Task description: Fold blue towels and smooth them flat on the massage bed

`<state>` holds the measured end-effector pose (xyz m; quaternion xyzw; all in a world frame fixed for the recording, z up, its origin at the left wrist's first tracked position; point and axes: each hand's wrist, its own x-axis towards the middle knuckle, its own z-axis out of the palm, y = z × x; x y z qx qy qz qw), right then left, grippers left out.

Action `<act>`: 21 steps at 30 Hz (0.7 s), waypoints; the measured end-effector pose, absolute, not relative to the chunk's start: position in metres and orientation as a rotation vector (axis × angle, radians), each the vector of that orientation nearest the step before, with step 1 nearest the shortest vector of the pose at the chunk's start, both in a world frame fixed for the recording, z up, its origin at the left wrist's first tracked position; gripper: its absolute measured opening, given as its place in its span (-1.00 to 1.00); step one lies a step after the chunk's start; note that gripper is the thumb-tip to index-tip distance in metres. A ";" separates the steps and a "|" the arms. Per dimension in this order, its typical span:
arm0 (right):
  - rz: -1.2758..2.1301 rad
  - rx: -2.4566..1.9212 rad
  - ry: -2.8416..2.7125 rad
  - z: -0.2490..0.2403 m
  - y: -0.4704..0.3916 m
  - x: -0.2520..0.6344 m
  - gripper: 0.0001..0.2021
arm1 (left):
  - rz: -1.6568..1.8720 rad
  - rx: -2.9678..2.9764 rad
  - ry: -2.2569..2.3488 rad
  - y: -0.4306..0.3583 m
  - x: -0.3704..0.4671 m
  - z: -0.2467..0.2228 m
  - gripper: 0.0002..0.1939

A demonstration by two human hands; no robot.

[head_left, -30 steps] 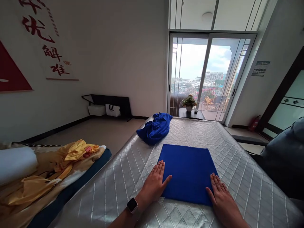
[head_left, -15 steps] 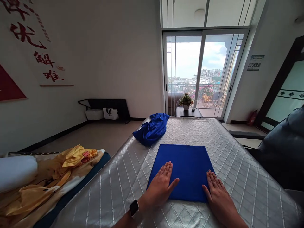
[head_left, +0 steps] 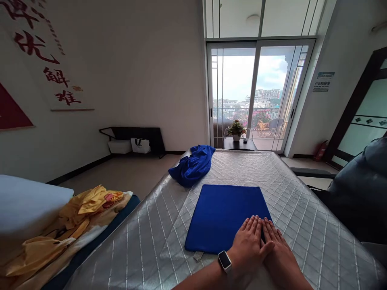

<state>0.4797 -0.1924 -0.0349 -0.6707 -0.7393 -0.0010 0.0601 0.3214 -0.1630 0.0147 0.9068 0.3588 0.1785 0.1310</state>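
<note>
Both hands flat, palms down, fingers straight and together, nothing grasped. Left hand (head_left: 248, 241) lies right beside right hand (head_left: 279, 247), its thumb crossing over the right one; left wrist wears a square-faced smartwatch with a light band (head_left: 224, 260). Flat, four-sided royal-blue fabric piece (head_left: 225, 213) is under the fingers at its near right part, most of it spreading left and forward of the hands; looks smooth, edges fairly straight. Small pale tag (head_left: 198, 256) pokes out at its near edge, left of the left hand. All this on a silver, diamond-quilted, shiny surface (head_left: 145, 249) that runs out on both sides of the hands and beyond them. Crumpled royal-blue cloth heap (head_left: 195, 165) sits on it too, ahead and left of the hands, apart from the flat piece. Far left of hands: rumpled yellow printed fabric (head_left: 93, 201) with a big white soft-looking object (head_left: 27, 201) beside it. Well right: dark glossy padded item (head_left: 365, 185). Far ahead: potted leafy plant (head_left: 236, 128), sliding glass doors (head_left: 234, 80) behind it.
</note>
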 end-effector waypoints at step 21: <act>-0.055 -1.962 -2.188 -0.044 -0.192 0.482 -0.32 | 0.228 2.451 1.556 -0.155 0.177 0.029 -0.12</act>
